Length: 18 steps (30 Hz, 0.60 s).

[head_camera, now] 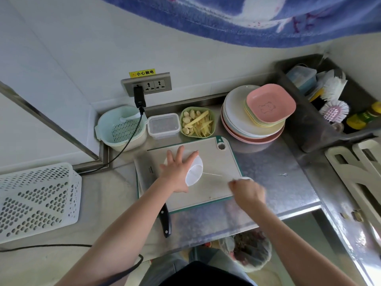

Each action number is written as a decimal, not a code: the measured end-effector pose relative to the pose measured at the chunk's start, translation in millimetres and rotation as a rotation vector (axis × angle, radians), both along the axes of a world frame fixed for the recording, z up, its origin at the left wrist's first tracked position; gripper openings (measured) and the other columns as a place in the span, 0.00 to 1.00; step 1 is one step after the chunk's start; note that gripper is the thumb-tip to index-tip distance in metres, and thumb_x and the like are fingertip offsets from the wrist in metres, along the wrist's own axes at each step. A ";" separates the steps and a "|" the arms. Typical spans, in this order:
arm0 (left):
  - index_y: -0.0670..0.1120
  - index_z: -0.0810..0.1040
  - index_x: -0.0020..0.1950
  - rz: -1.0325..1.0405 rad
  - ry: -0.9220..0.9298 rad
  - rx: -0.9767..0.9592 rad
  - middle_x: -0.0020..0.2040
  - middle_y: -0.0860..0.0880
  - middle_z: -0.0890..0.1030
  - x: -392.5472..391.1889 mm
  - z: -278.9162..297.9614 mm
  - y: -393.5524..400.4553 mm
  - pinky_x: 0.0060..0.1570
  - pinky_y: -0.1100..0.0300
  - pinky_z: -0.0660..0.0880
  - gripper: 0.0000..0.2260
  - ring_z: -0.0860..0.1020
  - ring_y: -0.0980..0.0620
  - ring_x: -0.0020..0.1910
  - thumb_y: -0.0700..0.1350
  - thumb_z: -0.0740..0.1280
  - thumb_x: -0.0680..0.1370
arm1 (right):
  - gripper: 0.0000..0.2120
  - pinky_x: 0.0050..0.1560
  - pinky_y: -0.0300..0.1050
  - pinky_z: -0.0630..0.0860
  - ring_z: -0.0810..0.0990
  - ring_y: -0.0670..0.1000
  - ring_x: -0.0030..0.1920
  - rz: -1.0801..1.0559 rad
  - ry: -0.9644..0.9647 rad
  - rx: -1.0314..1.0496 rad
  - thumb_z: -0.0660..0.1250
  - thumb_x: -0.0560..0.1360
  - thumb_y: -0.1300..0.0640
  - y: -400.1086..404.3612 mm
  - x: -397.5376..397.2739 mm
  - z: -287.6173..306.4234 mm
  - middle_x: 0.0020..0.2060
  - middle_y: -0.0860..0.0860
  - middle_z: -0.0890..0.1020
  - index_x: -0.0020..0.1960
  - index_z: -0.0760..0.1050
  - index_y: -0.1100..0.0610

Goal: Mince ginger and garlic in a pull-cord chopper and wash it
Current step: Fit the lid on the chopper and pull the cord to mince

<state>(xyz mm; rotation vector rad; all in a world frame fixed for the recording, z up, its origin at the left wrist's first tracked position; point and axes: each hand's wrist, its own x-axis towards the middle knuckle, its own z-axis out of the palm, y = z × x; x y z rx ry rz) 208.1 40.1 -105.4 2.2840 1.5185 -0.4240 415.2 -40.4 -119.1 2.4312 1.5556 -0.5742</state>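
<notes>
Mincing step in hand: left hand (179,168) spread flat, pressing the chopper (193,171) on the cutting board (214,190). Right hand (246,191) at its 3 o'clock, curled round the pull handle (246,179), cord (212,174) taut (blurred). Green bowl (197,122) of ginger and garlic at 12 o'clock. Next: let the cord recoil, pull again, keep the lid pinned.

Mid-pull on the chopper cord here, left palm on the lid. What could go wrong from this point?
1. The left hand presses the chopper with flat fingers only; a hard tug by the right hand on the cord may slide or tip it across the cutting board.
2. The knife lies under the left forearm, handle over the counter edge; a bump might knock it off.
</notes>
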 end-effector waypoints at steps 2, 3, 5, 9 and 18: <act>0.64 0.41 0.73 0.012 -0.007 -0.009 0.74 0.49 0.38 1.0 -0.8 0.1 0.59 0.37 0.68 0.53 0.44 0.33 0.73 0.49 0.76 0.63 | 0.16 0.39 0.43 0.64 0.80 0.57 0.48 0.253 0.073 0.037 0.53 0.77 0.52 16.1 -54.9 9.4 0.46 0.55 0.80 0.50 0.80 0.52; 0.64 0.41 0.73 0.024 -0.020 -0.013 0.75 0.49 0.38 1.6 -1.0 -0.2 0.59 0.37 0.67 0.52 0.44 0.33 0.73 0.49 0.76 0.64 | 0.17 0.38 0.43 0.62 0.80 0.57 0.47 0.346 0.105 0.048 0.52 0.78 0.51 20.9 -77.1 13.0 0.45 0.55 0.80 0.49 0.80 0.53; 0.65 0.41 0.73 0.055 -0.054 -0.012 0.75 0.50 0.38 3.2 -0.9 -1.2 0.59 0.36 0.67 0.50 0.43 0.34 0.73 0.49 0.75 0.65 | 0.19 0.38 0.44 0.61 0.80 0.58 0.45 0.353 0.138 0.089 0.51 0.79 0.48 24.2 -89.4 13.0 0.44 0.55 0.80 0.48 0.80 0.53; 0.64 0.41 0.73 0.095 -0.054 -0.012 0.74 0.49 0.40 6.8 -0.4 -4.8 0.58 0.35 0.67 0.54 0.45 0.33 0.72 0.47 0.77 0.62 | 0.17 0.43 0.43 0.71 0.81 0.56 0.51 0.043 -0.031 -0.056 0.52 0.76 0.55 5.0 -13.7 -0.3 0.51 0.54 0.81 0.53 0.80 0.51; 0.63 0.40 0.74 0.117 -0.064 -0.009 0.75 0.47 0.39 13.2 -2.3 -6.8 0.59 0.35 0.67 0.50 0.44 0.32 0.73 0.49 0.74 0.66 | 0.16 0.39 0.43 0.65 0.80 0.58 0.49 0.258 0.150 -0.019 0.53 0.77 0.52 23.5 -70.7 6.5 0.47 0.56 0.81 0.50 0.80 0.54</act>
